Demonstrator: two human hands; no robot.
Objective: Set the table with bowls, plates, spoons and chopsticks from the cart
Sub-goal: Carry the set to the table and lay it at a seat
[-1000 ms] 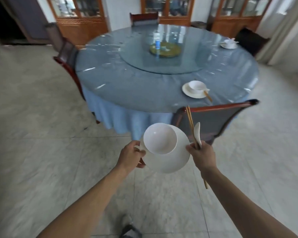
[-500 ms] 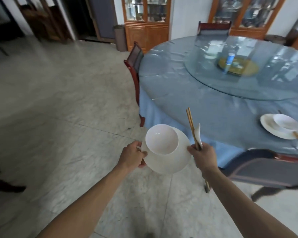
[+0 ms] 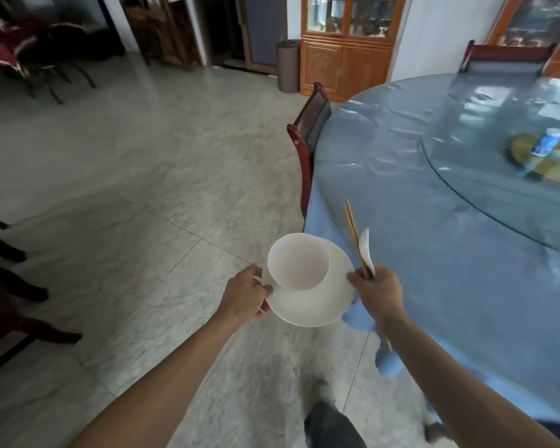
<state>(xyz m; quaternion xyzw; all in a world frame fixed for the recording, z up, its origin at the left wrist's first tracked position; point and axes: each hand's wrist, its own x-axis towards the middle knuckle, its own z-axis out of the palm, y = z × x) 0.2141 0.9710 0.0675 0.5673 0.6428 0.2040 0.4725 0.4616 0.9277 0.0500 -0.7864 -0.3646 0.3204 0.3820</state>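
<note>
A: White porcelain bowl point(image 3: 298, 266) sits on its plate point(image 3: 314, 303), left hand point(image 3: 244, 297) pinching the rim?

B: Yes; right hand point(image 3: 380, 294) steadies it, gripping chopsticks point(image 3: 356, 240) and spoon point(image 3: 366, 250), probably for one trip, beside the table point(image 3: 434, 253) edge.

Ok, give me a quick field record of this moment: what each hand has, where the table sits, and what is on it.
left hand: grips the white plate at its left rim
bowl: white, rests on the plate
right hand: holds wooden chopsticks and white spoon, fingertips at the plate's right rim
table: round, blue cloth, to the right
glass turntable: carries a small blue-and-white container
chair: at the table's left edge
</note>
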